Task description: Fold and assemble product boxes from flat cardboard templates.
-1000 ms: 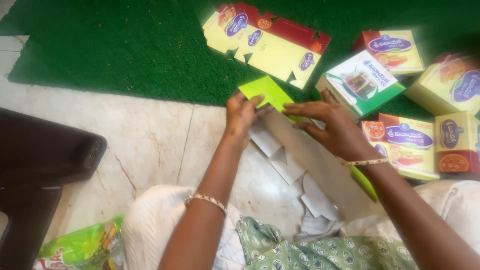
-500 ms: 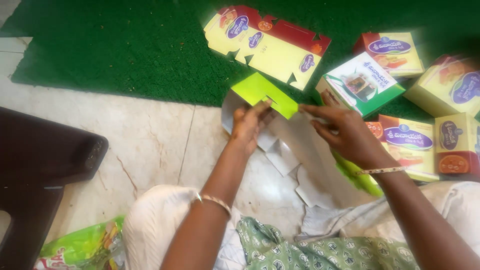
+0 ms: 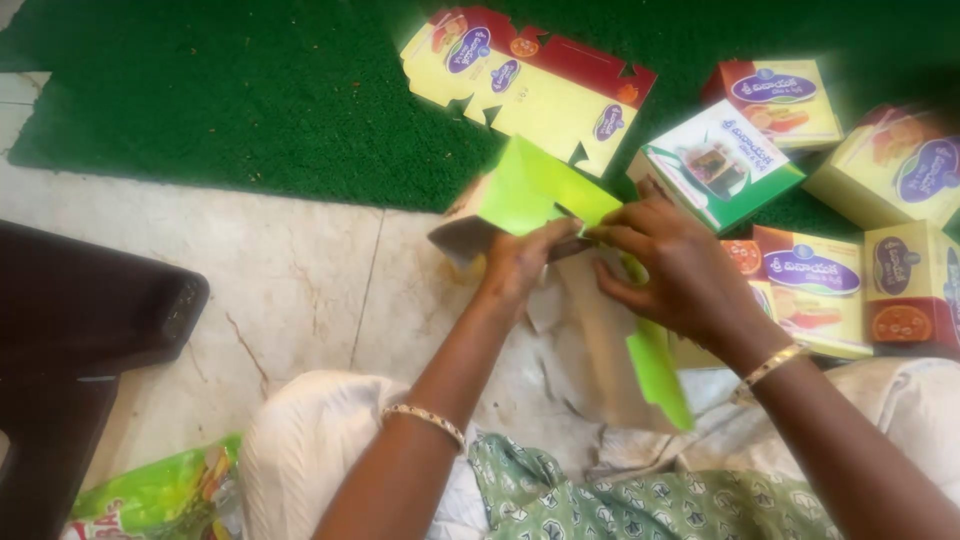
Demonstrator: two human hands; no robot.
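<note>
left hand: your left hand (image 3: 520,265) pinches the unfolded carton blank (image 3: 545,190) from below, thumb on its bright green face, fingers curled under the grey inner side.
right hand: your right hand (image 3: 675,265) rests on the same carton blank from the right, fingertips (image 3: 605,235) pressed together against the fold line, touching the left thumb.
carton blank: it's held tilted above the marble floor (image 3: 280,260), just in front of your knees; a green flap (image 3: 655,375) of it hangs down below the right wrist.
flat printed carton: a yellow-and-red flat carton (image 3: 530,85) lies on the green mat (image 3: 250,100), just beyond your hands.
made-up boxes: a green-and-white box (image 3: 725,160) sits right behind your right hand; yellow boxes (image 3: 815,280) are stacked close to its right.
wrists: a bangle (image 3: 430,420) on the left, a gold one (image 3: 770,365) on the right.
dark seat: a dark seat (image 3: 80,320) stands well apart on the left.
</note>
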